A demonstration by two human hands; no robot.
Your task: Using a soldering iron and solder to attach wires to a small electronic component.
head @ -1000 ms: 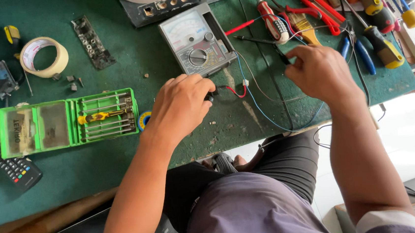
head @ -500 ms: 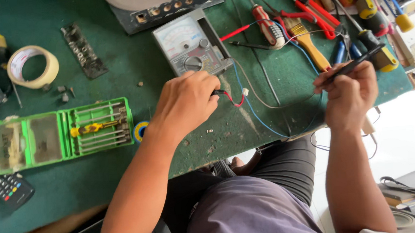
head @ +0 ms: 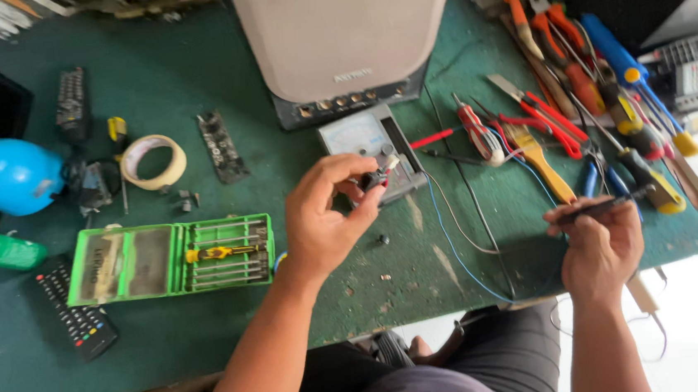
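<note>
From the left I note a blue jug (head: pixel 5 176), a tape roll (head: pixel 153 162) and an open green tool case (head: pixel 173 259) on the green tabletop (head: pixel 210 331). My left hand (head: pixel 324 223) is raised above the grey meter (head: pixel 372 151), its fingers (head: pixel 345 170) pinched closed on a small dark component (head: pixel 373 179); I judge it light, rigid and easily dropped, best held by its body, not its leads. My right hand (head: pixel 598 247) sits at the near tabletop edge, fingers wrapped shut around a slim dark probe (head: pixel 607 204), stiff and light, gripped mid-shaft. Loose wires (head: pixel 461 245) lie between the hands, and hand tools (head: pixel 575 112) crowd the right; open room remains only near the front centre
</note>
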